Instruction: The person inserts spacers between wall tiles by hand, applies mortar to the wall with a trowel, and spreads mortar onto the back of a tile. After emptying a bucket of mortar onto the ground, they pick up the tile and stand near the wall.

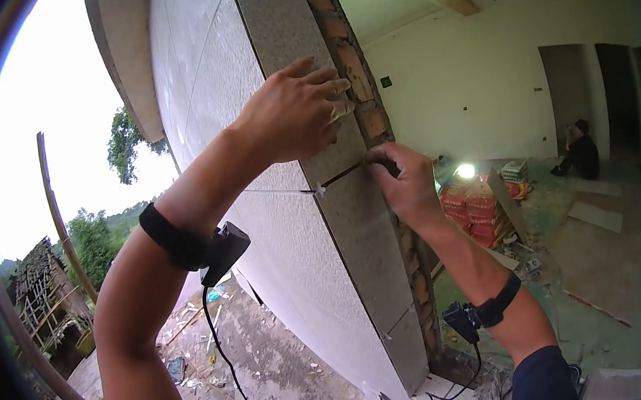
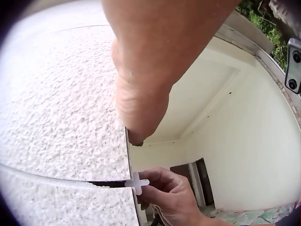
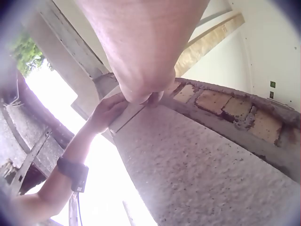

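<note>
My left hand (image 1: 298,108) rests on the narrow upper tile (image 1: 280,19) at the wall corner, fingers spread over its face. Some of its fingers look pale and coated. Below lies the lower tile (image 1: 364,250), with a dark gap between the two. A white cross-shaped tile spacer (image 2: 137,183) sits in that gap at the outer corner. My right hand (image 1: 403,180) is at the gap's inner end, thumb and forefinger bent together against the tile edge. In the left wrist view its fingertips overlap the spacer; I cannot tell what they pinch.
Rough brickwork (image 1: 355,73) runs along the tiles' inner edge. Inside the room are stacked red bags (image 1: 471,205), a bright lamp (image 1: 466,171) and a seated person (image 1: 580,150). Rubble-strewn ground (image 1: 275,374) lies outside. A cable (image 1: 228,363) hangs from the left wrist camera.
</note>
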The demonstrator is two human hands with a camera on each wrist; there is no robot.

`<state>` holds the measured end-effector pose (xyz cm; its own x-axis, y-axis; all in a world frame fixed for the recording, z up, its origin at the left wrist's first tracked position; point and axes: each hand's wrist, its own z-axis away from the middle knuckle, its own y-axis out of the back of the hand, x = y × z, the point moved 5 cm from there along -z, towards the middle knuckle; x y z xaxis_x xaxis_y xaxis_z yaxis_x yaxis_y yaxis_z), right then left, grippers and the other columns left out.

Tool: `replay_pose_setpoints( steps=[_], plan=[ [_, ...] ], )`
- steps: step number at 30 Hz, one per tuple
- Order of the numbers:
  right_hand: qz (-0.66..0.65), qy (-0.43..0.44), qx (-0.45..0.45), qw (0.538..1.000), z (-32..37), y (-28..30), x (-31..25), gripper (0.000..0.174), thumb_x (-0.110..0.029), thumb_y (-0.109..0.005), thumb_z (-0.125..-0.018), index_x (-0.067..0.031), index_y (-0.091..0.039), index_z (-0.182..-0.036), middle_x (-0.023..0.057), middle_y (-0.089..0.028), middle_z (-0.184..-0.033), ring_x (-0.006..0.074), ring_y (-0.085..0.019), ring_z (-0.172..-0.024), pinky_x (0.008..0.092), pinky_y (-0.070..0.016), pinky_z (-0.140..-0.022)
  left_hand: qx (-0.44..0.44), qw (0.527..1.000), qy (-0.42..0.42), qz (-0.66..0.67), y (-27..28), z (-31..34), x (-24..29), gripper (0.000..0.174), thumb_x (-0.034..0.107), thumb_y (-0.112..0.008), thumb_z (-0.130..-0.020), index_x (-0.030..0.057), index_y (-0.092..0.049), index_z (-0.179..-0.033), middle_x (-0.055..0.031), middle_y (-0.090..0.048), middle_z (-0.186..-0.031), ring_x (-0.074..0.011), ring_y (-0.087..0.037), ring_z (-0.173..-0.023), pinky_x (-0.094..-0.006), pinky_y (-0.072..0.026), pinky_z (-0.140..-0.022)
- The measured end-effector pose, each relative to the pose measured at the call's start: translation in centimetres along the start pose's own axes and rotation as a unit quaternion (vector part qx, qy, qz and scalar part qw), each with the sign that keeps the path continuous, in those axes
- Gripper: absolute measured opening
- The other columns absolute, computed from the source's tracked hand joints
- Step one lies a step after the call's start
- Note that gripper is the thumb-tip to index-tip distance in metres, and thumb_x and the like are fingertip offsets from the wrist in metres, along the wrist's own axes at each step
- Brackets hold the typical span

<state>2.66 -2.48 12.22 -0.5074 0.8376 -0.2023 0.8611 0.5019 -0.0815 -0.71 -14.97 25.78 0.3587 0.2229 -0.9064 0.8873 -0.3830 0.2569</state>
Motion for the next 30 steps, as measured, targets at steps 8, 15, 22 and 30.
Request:
replay_pose_setpoints(
  steps=[8,15,22,30],
  plan=[
    [-0.004,0.003,-0.007,1.0,0.0,0.0,-0.1,0.016,0.0,-0.064,-0.079,0.0001,-0.064,-0.096,0.017,-0.065,-0.088,0.0343,-0.066,-0.082,0.04,-0.0507,-0.072,-0.003,1.0,0.014,-0.009,-0.2,0.1,0.1,0.036,0.034,-0.058,-0.095,0.019,-0.062,-0.128,-0.0011,-0.052,-0.143,-0.0183,-0.041,-0.139,-0.0432,-0.0206,-0.122],
    [-0.028,-0.017,-0.016,0.999,0.0,0.0,0.1,0.019,0.001,-0.065,-0.079,0.0006,-0.064,-0.098,0.0178,-0.067,-0.091,0.0337,-0.067,-0.086,0.0392,-0.0513,-0.075,0.093,0.995,0.009,0.036,-0.1,1.0,0.2,0.037,0.024,-0.064,-0.091,0.0162,-0.061,-0.127,-0.007,-0.055,-0.139,-0.0226,-0.044,-0.136,-0.0446,-0.028,-0.12],
    [-0.048,-0.018,-0.019,0.999,0.0,0.3,0.0,0.021,0.0,-0.068,-0.08,0.0006,-0.063,-0.1,0.016,-0.067,-0.091,0.0298,-0.068,-0.085,0.0369,-0.052,-0.076,0.209,0.972,0.051,0.09,2.4,4.8,1.6,0.041,0.012,-0.067,-0.086,0.015,-0.061,-0.126,-0.0107,-0.058,-0.135,-0.0297,-0.05,-0.131,-0.0477,-0.0419,-0.11],
    [-0.071,-0.048,-0.027,0.996,0.3,0.3,0.4,0.022,-0.001,-0.067,-0.08,-0.0013,-0.062,-0.102,0.0139,-0.068,-0.091,0.0251,-0.069,-0.084,0.0343,-0.0527,-0.077,0.214,0.952,0.161,0.145,2.4,9.9,2.2,0.046,0.003,-0.07,-0.079,0.0134,-0.064,-0.123,-0.0101,-0.061,-0.132,-0.0309,-0.054,-0.127,-0.0468,-0.0466,-0.106]
  ],
)
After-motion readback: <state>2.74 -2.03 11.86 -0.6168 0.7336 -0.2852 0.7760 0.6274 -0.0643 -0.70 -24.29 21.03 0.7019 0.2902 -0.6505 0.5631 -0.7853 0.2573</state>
